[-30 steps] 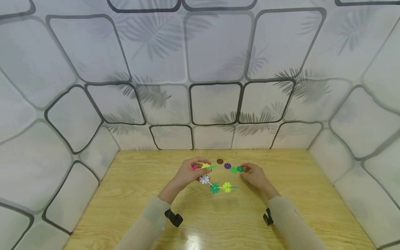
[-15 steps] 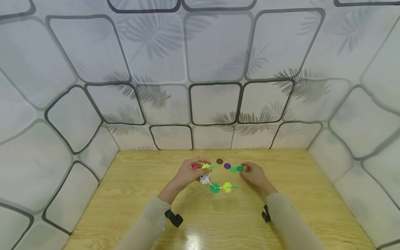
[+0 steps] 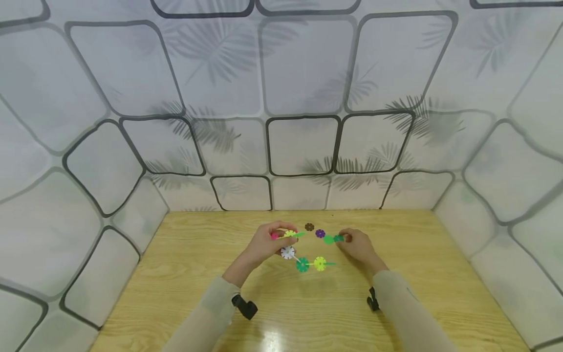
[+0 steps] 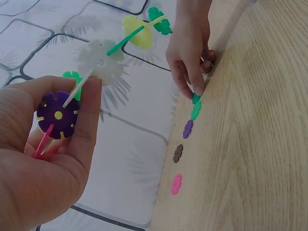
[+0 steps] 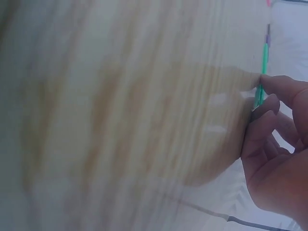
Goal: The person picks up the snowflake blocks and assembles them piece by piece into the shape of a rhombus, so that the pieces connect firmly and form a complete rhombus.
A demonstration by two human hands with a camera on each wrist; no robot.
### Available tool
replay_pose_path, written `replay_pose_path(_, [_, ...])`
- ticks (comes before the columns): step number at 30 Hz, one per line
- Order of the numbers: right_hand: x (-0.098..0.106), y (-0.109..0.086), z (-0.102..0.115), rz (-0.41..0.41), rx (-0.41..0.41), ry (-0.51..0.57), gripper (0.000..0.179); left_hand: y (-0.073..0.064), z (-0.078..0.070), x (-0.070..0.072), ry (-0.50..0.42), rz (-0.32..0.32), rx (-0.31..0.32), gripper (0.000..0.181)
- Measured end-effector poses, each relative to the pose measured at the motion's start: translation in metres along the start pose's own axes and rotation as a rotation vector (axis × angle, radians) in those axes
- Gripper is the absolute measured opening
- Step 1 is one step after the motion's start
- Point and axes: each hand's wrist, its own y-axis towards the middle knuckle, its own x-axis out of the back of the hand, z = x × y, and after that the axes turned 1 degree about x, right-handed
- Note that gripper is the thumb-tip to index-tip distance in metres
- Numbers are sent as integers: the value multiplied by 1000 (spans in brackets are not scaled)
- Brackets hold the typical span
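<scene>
In the head view my left hand (image 3: 264,244) holds up a chain of notched plastic flower discs joined edge to edge. The left wrist view shows a purple disc (image 4: 57,115) between thumb and fingers, linked to a white disc (image 4: 101,62), then a yellow disc (image 4: 138,32) and a green disc (image 4: 160,20). My right hand (image 3: 358,246) pinches a loose dark green disc (image 3: 338,238) at the tabletop, its fingertips covering part of it. Right beside that lies a light green disc (image 3: 328,239).
A purple disc (image 3: 320,233), a brown disc (image 3: 310,227) and a pink disc (image 4: 176,184) continue the row on the wooden table (image 3: 198,293). Patterned walls (image 3: 303,146) enclose the table at the back and sides.
The right hand and forearm have shifted slightly left, and the dark green disc now looks tilted and more covered by the fingers. The left hand and its chain have stayed in place.
</scene>
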Motion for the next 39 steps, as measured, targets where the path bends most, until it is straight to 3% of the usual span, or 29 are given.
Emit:
replay_pose_path(8, [3, -6, 9, -23, -2, 26, 37, 0, -2, 1, 2, -5, 2, 31])
replay_pose_path(22, [19, -18, 31, -59, -45, 213, 37, 0, -2, 6, 0, 6, -24, 32])
replay_pose_path(32, [32, -21, 57, -13, 2, 355, 42, 0, -2, 6, -1, 2, -14, 33])
replay_pose_path(39, [40, -20, 71, 38, 92, 466, 42, 1, -2, 7, -21, 19, -9, 39])
